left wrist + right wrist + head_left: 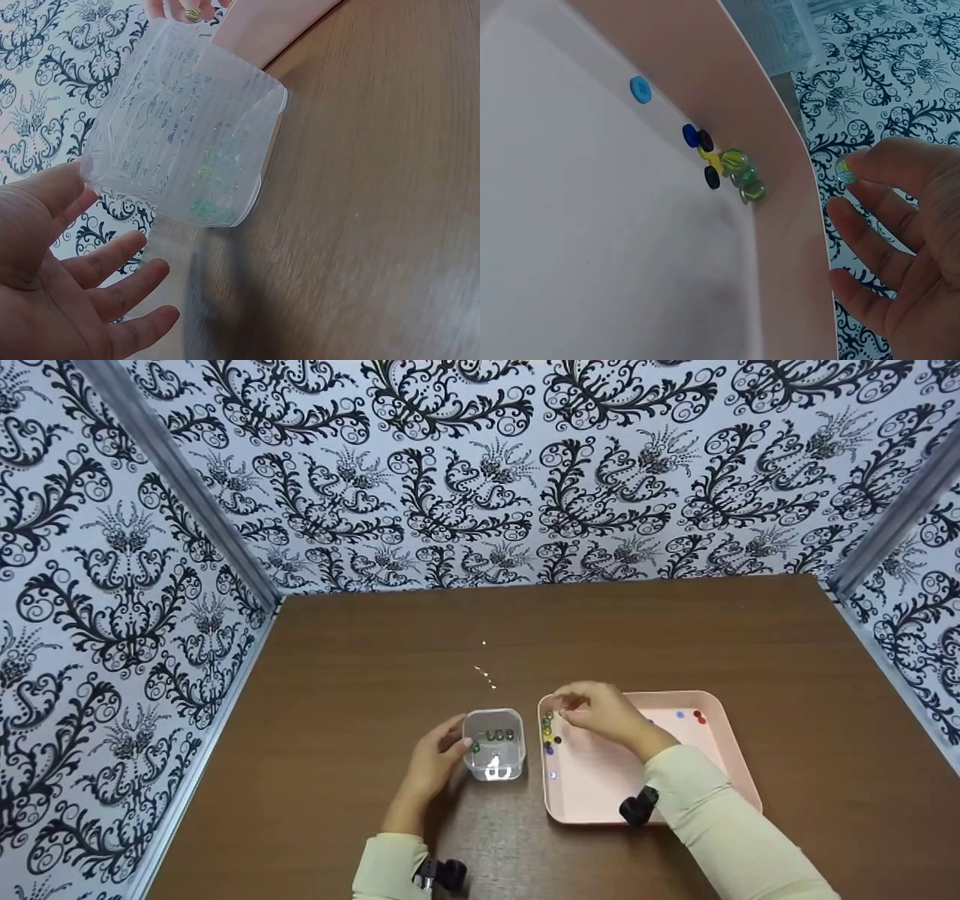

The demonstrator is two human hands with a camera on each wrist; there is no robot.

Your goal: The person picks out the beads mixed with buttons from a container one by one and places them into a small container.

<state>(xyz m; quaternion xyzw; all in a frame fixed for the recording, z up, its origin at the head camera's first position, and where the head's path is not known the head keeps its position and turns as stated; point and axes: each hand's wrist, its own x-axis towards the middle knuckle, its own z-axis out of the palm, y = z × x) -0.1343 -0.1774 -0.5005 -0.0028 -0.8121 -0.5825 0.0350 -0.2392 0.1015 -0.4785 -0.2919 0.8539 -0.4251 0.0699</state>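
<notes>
A clear plastic container (493,771) stands on the table with several green-tinted marbles (499,735) inside. My left hand (433,757) pinches the container's left rim with thumb and index finger; its other fingers (124,296) spread apart from the wall. Over the far left corner of the pink tray (592,795), my right hand (604,712) pinches a glass marble (845,171) with yellow-green swirls. Below it, several marbles (735,160) lie against the tray wall beside yellow pieces (715,162), dark buttons (712,178) and a blue button (691,136).
A light blue button (640,89) lies farther along the tray wall. Red buttons (700,717) and another blue button (680,714) sit at the tray's far right. Small pale specks (485,674) dot the brown table (360,660) behind the container. Patterned walls (465,495) enclose the table.
</notes>
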